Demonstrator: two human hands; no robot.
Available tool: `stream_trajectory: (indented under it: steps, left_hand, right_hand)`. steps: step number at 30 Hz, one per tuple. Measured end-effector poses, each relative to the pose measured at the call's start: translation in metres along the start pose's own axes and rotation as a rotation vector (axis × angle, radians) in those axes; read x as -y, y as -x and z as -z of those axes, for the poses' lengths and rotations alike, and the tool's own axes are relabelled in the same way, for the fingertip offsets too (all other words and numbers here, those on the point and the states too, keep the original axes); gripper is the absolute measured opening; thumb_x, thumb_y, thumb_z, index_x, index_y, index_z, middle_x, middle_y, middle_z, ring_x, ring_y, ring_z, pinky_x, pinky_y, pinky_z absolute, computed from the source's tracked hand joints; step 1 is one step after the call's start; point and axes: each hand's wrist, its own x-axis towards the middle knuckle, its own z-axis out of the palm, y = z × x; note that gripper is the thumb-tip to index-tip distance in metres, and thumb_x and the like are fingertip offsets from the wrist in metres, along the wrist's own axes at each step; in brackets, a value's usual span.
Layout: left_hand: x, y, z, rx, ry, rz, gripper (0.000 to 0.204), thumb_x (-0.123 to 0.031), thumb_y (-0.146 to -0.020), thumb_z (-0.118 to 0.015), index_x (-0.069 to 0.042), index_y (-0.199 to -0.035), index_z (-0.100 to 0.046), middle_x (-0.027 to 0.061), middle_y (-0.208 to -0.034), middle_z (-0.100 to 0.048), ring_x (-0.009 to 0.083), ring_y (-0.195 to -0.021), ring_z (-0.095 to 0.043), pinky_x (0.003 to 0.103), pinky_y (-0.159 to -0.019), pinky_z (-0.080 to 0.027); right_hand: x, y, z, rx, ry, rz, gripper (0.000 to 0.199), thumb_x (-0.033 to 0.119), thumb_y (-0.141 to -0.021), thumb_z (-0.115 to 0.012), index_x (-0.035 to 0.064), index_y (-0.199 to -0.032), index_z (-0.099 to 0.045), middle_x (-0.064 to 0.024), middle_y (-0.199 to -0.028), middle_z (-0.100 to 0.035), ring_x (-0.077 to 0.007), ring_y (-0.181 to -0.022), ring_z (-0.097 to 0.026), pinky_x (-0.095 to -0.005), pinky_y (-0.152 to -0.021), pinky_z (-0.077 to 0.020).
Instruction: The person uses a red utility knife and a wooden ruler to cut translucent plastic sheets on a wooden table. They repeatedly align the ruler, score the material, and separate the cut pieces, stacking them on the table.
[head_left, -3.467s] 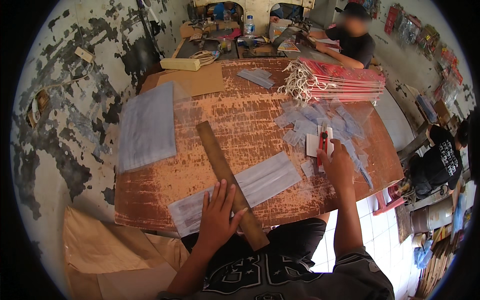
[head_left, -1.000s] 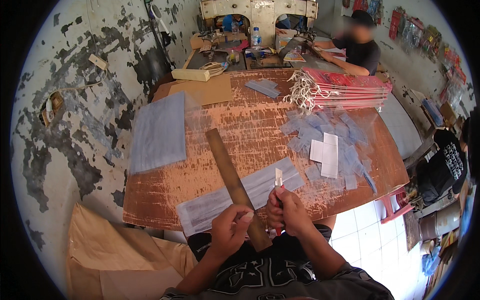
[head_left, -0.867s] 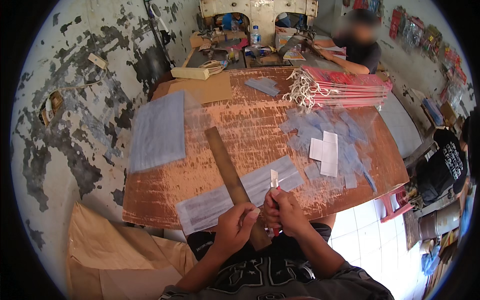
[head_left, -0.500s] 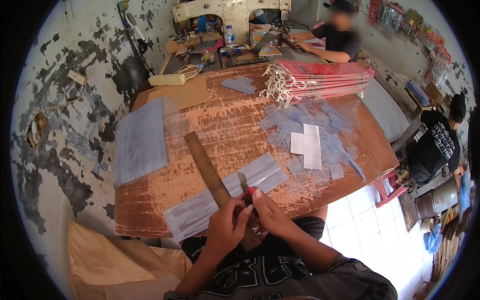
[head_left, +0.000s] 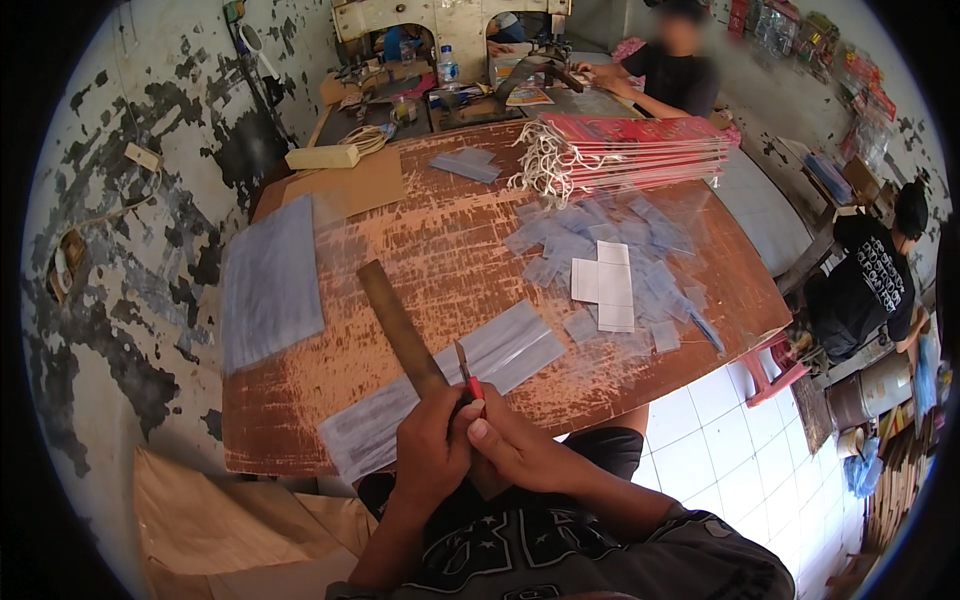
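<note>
My left hand point(head_left: 432, 442) is closed round a long, flat, brown ruler-like strip point(head_left: 395, 318), which slants up and to the left over the table. Close against it, my right hand point(head_left: 508, 442) grips a craft knife point(head_left: 473, 380) with a red handle; its narrow blade points up and away from me. Below both tools, a long sheet of bluish clear plastic point(head_left: 515, 345) lies near the table's front edge. The lower end of the strip comes out beneath my hands, above my lap. My fingers partly cover the knife's handle.
On the worn brown table point(head_left: 350, 300) lie a stack of plastic sheets point(head_left: 270, 275), scattered clear pieces point(head_left: 655, 225), a white paper cross-shaped template point(head_left: 612, 290) and red corded bags point(head_left: 640, 150). A sewing machine point(head_left: 455, 30) stands behind. One person point(head_left: 670, 70) sits back right, another point(head_left: 865, 270) far right.
My right hand has moved left against my left hand. The knife has turned so its blade stands straighter and its red handle shows more. The whole view has shifted slightly.
</note>
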Motion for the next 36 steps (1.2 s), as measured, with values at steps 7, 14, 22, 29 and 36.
stream_trajectory:
  steps: [7,14,22,29,36]
  left_hand:
    - [0.000,0.008,0.005,0.009,0.155,0.181,0.036,-0.029,-0.116,-0.057,0.003,-0.124,-0.073,0.0182,-0.077,-0.068,0.0286,-0.070,-0.070,0.041,-0.066,-0.053]
    - [0.020,0.023,0.001,0.051,0.357,0.318,0.046,-0.035,-0.119,-0.053,0.006,-0.112,-0.072,0.0047,-0.070,-0.065,0.0096,-0.064,-0.059,0.032,-0.059,-0.046]
    - [0.005,0.022,0.004,0.209,0.581,0.437,0.050,-0.033,-0.121,-0.047,0.001,-0.093,-0.070,0.0020,-0.068,-0.059,0.0086,-0.063,-0.053,0.029,-0.060,-0.042]
    - [0.006,0.021,0.000,0.218,0.567,0.419,0.048,-0.029,-0.120,-0.046,0.002,-0.092,-0.070,0.0019,-0.068,-0.059,0.0092,-0.063,-0.054,0.029,-0.061,-0.042]
    - [0.004,0.024,0.000,0.248,0.505,0.437,0.046,-0.029,-0.120,-0.048,0.000,-0.092,-0.070,0.0018,-0.067,-0.059,0.0090,-0.063,-0.055,0.029,-0.061,-0.043]
  right_hand:
    - [0.002,-0.002,-0.020,-0.110,0.150,0.057,0.069,0.047,-0.115,-0.056,-0.0077,-0.149,-0.033,-0.0316,-0.121,-0.064,-0.0441,-0.108,-0.070,-0.0496,-0.093,-0.0542]
    - [0.000,-0.002,-0.020,-0.198,0.160,-0.030,0.051,0.046,-0.116,-0.054,-0.0002,-0.137,-0.049,-0.0262,-0.107,-0.068,-0.0424,-0.095,-0.073,-0.0501,-0.084,-0.0551]
    - [-0.002,-0.008,-0.009,-0.273,0.142,-0.086,0.037,0.036,-0.121,-0.048,0.0022,-0.108,-0.057,-0.0108,-0.075,-0.066,-0.0243,-0.069,-0.069,-0.0372,-0.065,-0.0511]
    - [-0.003,-0.008,-0.006,-0.298,0.098,-0.100,0.037,0.035,-0.121,-0.048,0.0028,-0.105,-0.059,-0.0091,-0.071,-0.064,-0.0216,-0.066,-0.067,-0.0368,-0.062,-0.0496]
    - [-0.019,-0.008,0.002,-0.374,0.079,-0.099,0.040,0.039,-0.121,-0.048,0.0024,-0.109,-0.058,-0.0100,-0.073,-0.061,-0.0198,-0.066,-0.063,-0.0372,-0.063,-0.0489]
